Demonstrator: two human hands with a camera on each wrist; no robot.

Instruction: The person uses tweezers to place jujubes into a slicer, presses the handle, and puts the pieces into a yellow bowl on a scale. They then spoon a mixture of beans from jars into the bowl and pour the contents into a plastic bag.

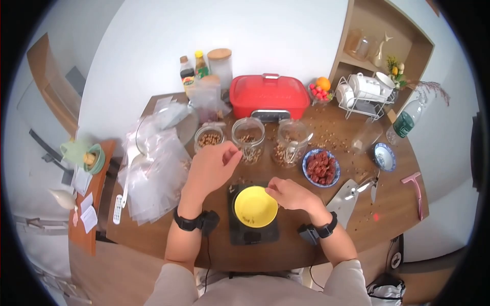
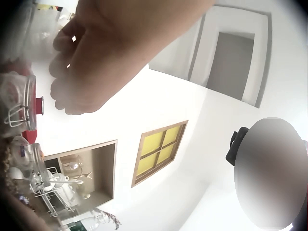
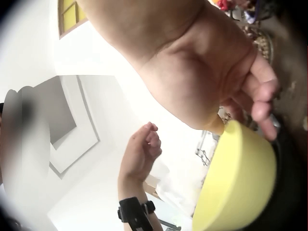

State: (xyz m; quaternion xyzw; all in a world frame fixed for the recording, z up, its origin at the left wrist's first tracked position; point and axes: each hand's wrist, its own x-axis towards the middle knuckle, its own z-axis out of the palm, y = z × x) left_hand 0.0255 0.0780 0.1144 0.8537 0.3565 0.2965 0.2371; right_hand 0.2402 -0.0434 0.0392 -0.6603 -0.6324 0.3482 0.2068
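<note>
Head view: my yellow bowl (image 1: 256,205) sits low in the centre of the frame, on a black scale (image 1: 253,237) that gives it a flat base within reach of my 2 hands.
Left hand: raised left of centre, below the left jar (image 1: 209,136), fingers curled in; I see nothing in them.
Right hand: my right hand (image 1: 295,195) is at the bowl's upper right rim, fingers bent. I cannot tell whether thumb and fingers grip the rim or only lie over it.
Jars: the middle jar (image 1: 248,131) and right jar (image 1: 295,130) complete a row of 3 at upper centre, near enough, I judge, for either hand. Brown pieces show through the glass.
Patterned bowl: right of centre, its raised wall (image 1: 307,175) keeps the dark red pieces (image 1: 322,167) gathered.
Hard to see: the left wrist view misses the yellow bowl; the right wrist view crops its bottom. My left palm is hidden, and the brown bits inside the bowl are too small to name.
</note>
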